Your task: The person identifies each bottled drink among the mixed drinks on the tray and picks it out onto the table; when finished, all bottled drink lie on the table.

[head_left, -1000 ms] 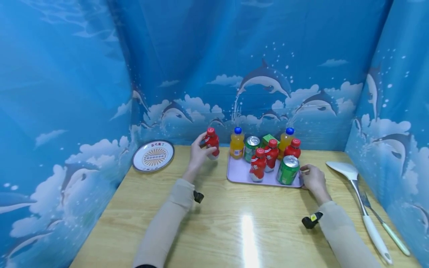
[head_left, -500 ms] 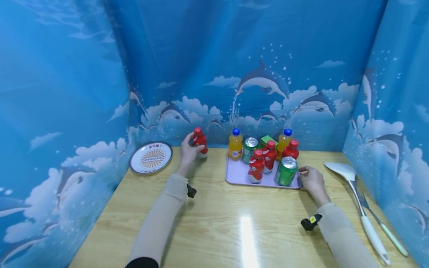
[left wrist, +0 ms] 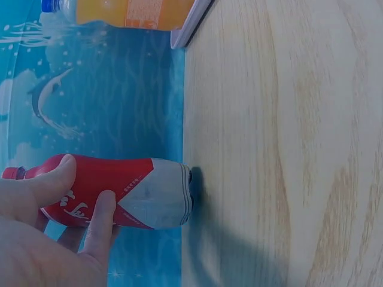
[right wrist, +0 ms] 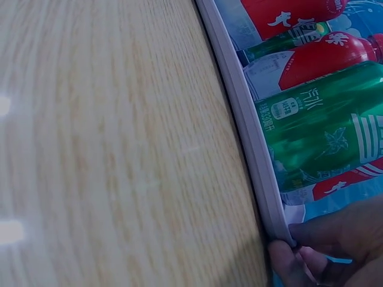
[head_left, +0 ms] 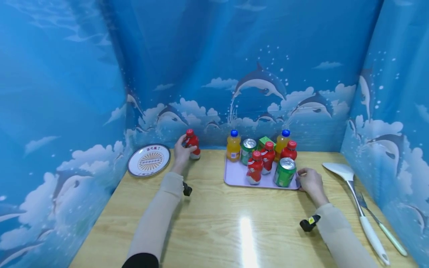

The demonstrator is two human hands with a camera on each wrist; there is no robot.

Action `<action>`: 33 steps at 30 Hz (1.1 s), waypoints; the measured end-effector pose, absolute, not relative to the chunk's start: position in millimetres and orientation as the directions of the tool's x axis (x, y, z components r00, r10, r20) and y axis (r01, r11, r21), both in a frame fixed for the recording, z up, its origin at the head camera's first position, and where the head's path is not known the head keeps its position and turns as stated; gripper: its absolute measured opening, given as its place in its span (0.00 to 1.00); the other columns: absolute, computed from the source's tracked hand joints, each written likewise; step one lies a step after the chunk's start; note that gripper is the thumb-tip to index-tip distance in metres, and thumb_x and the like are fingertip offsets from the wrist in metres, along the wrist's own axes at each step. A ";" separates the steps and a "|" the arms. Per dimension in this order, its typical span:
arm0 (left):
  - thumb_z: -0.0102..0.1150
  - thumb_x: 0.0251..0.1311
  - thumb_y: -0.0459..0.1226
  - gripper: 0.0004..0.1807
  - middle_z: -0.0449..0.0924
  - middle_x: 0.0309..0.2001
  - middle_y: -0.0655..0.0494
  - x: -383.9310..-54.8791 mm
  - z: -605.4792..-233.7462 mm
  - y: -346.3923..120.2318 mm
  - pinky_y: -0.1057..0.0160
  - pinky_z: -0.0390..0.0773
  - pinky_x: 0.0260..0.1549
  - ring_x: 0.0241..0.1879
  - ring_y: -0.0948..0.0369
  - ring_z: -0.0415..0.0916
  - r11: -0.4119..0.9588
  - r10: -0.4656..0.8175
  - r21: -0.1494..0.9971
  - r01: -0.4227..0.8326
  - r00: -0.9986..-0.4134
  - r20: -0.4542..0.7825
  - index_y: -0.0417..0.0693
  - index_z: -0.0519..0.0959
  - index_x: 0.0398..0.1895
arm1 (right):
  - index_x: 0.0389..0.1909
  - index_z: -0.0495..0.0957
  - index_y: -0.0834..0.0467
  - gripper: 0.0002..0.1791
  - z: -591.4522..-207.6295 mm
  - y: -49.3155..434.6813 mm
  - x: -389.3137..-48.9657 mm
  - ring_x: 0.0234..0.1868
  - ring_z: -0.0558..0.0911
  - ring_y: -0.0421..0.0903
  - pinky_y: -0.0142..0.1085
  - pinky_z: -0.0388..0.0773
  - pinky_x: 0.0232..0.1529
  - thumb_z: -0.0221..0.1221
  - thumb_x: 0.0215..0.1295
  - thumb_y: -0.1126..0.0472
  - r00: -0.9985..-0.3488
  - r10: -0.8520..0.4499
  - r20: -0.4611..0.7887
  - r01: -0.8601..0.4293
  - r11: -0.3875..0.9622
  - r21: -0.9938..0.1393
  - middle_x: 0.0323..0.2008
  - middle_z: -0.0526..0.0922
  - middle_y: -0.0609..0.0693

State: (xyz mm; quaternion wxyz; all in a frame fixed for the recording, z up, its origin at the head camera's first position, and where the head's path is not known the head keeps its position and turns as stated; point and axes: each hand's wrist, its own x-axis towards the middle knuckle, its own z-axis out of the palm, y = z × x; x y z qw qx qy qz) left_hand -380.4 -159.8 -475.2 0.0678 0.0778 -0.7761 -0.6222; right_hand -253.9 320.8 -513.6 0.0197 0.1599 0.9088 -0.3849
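My left hand (head_left: 182,153) grips a small red-capped bottle with a red label (head_left: 192,144), upright near the table's back edge. In the left wrist view its clear base (left wrist: 173,194) is close to the wood; whether it touches, I cannot tell. My right hand (head_left: 311,182) pinches the front right corner of a lilac tray (head_left: 239,178), thumb and fingers on its rim (right wrist: 254,140). On the tray stand several red bottles (head_left: 254,169), two orange drink bottles with blue caps (head_left: 233,147), two green cans (head_left: 285,173) and a partly hidden green box (head_left: 264,141).
A white plate with a dark rim (head_left: 149,160) lies at the back left. Along the right side lie a white-handled spatula (head_left: 368,227) and a fork with a pale green handle (head_left: 385,230). A blue dolphin-print curtain (head_left: 187,74) encloses the table (head_left: 214,223).
My left hand has carried the red bottle leftward, away from the tray and nearer the plate. The right hand keeps its hold on the tray corner. The whole head view has shifted slightly.
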 end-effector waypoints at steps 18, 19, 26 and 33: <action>0.68 0.66 0.30 0.41 0.66 0.79 0.45 -386.3 -483.5 -160.2 0.45 0.72 0.75 0.79 0.45 0.64 0.246 -0.200 0.968 -0.057 -0.980 -0.007 0.53 0.64 0.81 | 0.61 0.77 0.74 0.20 -519.5 323.0 -255.1 0.28 0.85 0.43 0.34 0.88 0.28 0.54 0.75 0.67 -0.957 0.254 -0.143 0.280 0.667 -0.690 0.55 0.82 0.76; 0.68 0.66 0.30 0.42 0.66 0.79 0.45 -386.0 -483.2 -161.2 0.45 0.71 0.76 0.79 0.45 0.64 0.256 -0.196 0.965 -0.055 -0.981 -0.004 0.53 0.64 0.81 | 0.61 0.77 0.74 0.20 -519.5 322.5 -254.8 0.28 0.86 0.43 0.35 0.88 0.28 0.54 0.75 0.67 -0.957 0.253 -0.140 0.277 0.667 -0.692 0.54 0.82 0.76; 0.67 0.67 0.33 0.43 0.63 0.81 0.46 -381.9 -472.1 -166.4 0.45 0.65 0.80 0.81 0.47 0.59 0.334 -0.180 0.942 -0.028 -0.983 0.035 0.53 0.61 0.83 | 0.63 0.75 0.74 0.21 -517.8 321.1 -252.7 0.29 0.86 0.44 0.36 0.89 0.30 0.54 0.76 0.67 -0.957 0.247 -0.148 0.279 0.663 -0.695 0.55 0.81 0.77; 0.60 0.73 0.38 0.34 0.64 0.80 0.50 -366.1 -446.3 -165.6 0.44 0.68 0.78 0.80 0.50 0.60 0.401 -0.184 0.908 0.121 -0.960 0.209 0.55 0.64 0.80 | 0.62 0.75 0.75 0.21 -518.2 323.2 -252.3 0.26 0.86 0.41 0.35 0.89 0.28 0.54 0.75 0.67 -0.962 0.230 -0.148 0.267 0.667 -0.696 0.53 0.83 0.77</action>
